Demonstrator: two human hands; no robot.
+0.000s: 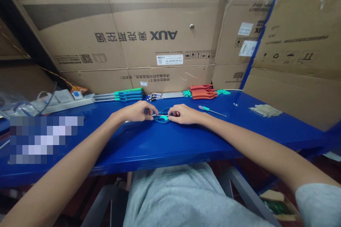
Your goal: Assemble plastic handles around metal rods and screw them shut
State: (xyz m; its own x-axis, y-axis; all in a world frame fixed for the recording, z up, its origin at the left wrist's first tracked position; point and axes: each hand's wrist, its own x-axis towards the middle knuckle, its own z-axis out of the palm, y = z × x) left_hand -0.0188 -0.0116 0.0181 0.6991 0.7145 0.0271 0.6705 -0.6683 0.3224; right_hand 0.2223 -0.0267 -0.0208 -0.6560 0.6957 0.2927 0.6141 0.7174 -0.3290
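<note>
Blue surface spans the frame. Workpiece sits on or just over it, centre of frame, between the hands. Biggest part is a blue looped piece, thin outline bulging above and below the middle. Inside it, a small teal-green bit. Smallest across: a slim rod, metallic looking, running roughly level from one hand to the other. Finer detail too small to read

Grip: both closed to a pinch, no visible gap at the tips. Left hand has the rod's left end between thumb and fingers. Right hand has the right end the same way, fingertips right by the blue loop. Can't tell whether either one also presses on the loop

Pose: forearms come in from lower left and lower right, converging at centre. Backs of hands up, fingers curled inward, tips facing each other, near but apart. Hands low to the surface; contact with it unclear

Around it: orange-handled stack behind the right hand, blue-and-green-handled stack behind the left, pale stick pile at right of frame, screwdriver-like tool just beyond the right wrist
</note>
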